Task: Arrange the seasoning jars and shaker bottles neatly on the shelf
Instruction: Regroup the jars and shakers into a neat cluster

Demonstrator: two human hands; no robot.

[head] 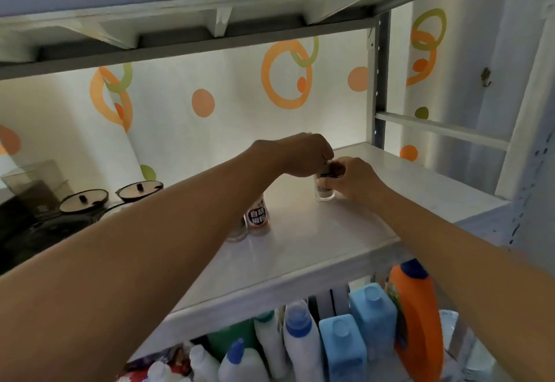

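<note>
Hands (327, 168) grip glass jar (325, 191) on shelf (330, 231).

Three clear glass seasoning jars on the white shelf (315, 231): one in the hands (325, 191); a labelled one (257, 216); another behind the forearm (237, 233); two black round lids (83, 200) left; two blue square bottles (342, 348) below; one orange bottle (416, 318).

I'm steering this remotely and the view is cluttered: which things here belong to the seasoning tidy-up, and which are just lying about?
Part of the job:
- glass shaker jar, both hands on it: left hand, right hand
- labelled pepper shaker
- clear jar beside it, partly hidden by the left arm
- white shelf

Just lying about:
- cleaning bottles below
- two dark round lids at left
</note>
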